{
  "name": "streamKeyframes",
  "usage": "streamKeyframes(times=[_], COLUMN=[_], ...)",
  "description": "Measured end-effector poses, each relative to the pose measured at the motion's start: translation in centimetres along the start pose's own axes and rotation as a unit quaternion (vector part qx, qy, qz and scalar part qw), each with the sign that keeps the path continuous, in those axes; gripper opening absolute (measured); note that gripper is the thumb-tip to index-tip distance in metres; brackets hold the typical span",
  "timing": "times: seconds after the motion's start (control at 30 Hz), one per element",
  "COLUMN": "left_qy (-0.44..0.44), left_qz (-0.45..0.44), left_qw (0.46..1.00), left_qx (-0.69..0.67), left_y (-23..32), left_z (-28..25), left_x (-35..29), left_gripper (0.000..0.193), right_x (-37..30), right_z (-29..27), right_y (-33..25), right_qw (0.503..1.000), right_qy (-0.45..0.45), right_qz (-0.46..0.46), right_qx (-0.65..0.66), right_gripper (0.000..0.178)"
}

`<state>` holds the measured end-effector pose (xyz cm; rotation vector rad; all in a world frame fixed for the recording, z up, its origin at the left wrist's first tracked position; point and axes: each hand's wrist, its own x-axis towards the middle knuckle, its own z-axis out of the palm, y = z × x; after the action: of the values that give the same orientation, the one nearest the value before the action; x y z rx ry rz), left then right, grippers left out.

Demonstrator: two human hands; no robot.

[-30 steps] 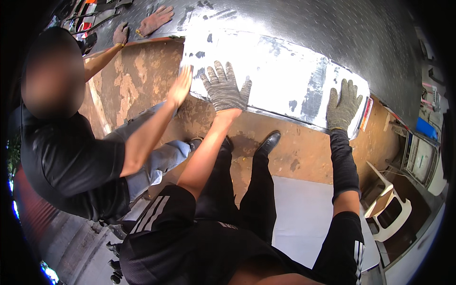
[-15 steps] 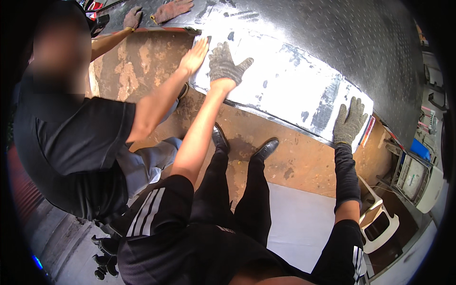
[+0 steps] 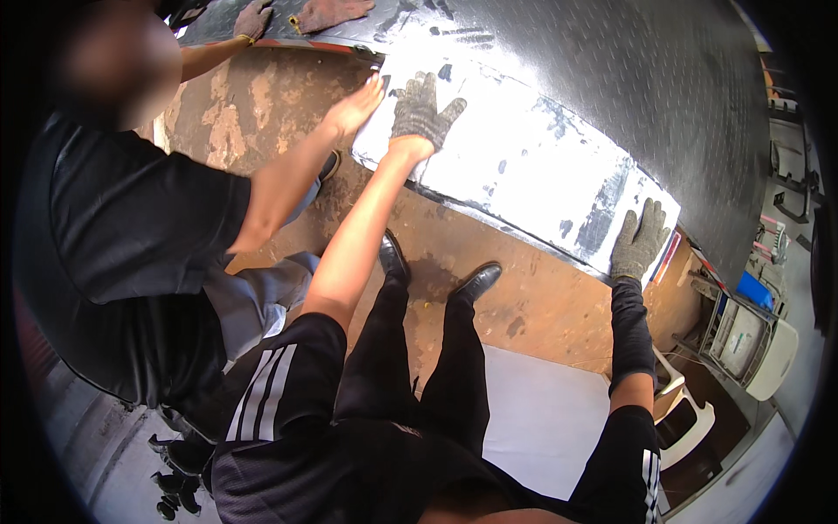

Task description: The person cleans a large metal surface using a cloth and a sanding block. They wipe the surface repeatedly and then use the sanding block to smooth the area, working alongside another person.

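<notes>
A long white sheet-like panel [image 3: 515,166] with dark smudges lies along the near edge of a dark, patterned metal surface [image 3: 646,96]. Flat on its left part rests my left hand [image 3: 424,115], in a grey knitted glove with the fingers spread. My right hand [image 3: 640,243], gloved alike, presses open on the panel's right end. Neither hand grips anything. Beside my left hand, a co-worker's bare hand [image 3: 356,106] touches the panel's left edge. That person's other hand [image 3: 253,21], gloved, rests on the dark surface at the far left.
A loose reddish glove [image 3: 332,14] lies on the dark surface. The co-worker [image 3: 140,227] stands close at my left. Below are a worn brown floor [image 3: 515,306] and a pale sheet [image 3: 541,410]. At right stand a cream plastic chair [image 3: 694,428] and a blue item [image 3: 754,290].
The view has shifted slightly, so the panel's right end appears lower. Both my hands stay flat on the panel, and the co-worker's bare hand remains at its left edge.
</notes>
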<state>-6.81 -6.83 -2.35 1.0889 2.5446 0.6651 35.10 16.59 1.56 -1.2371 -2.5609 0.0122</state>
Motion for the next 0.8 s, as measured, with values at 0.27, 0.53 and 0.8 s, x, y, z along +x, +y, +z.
streamKeyframes(times=[0.27, 0.53, 0.8], left_qy=[-0.019, -0.012, 0.023], left_qz=[0.008, 0.041, 0.077], left_qw=[0.998, 0.997, 0.997], left_qx=[-0.064, -0.057, 0.014], left_y=[-3.6, -4.8, -5.5], left_z=[0.0, -0.1, -0.6], left_x=[-5.2, -5.2, -0.3], left_gripper=[0.085, 0.082, 0.074], right_x=[-0.1, -0.1, -0.1], right_z=[0.0, 0.0, 0.3], right_y=[0.0, -0.2, -0.4], right_qw=[1.000, 1.000, 1.000], right_qy=[-0.002, -0.013, -0.019], right_qz=[-0.003, 0.001, -0.004], right_qx=[-0.007, -0.005, 0.005], right_gripper=[0.055, 0.056, 0.056])
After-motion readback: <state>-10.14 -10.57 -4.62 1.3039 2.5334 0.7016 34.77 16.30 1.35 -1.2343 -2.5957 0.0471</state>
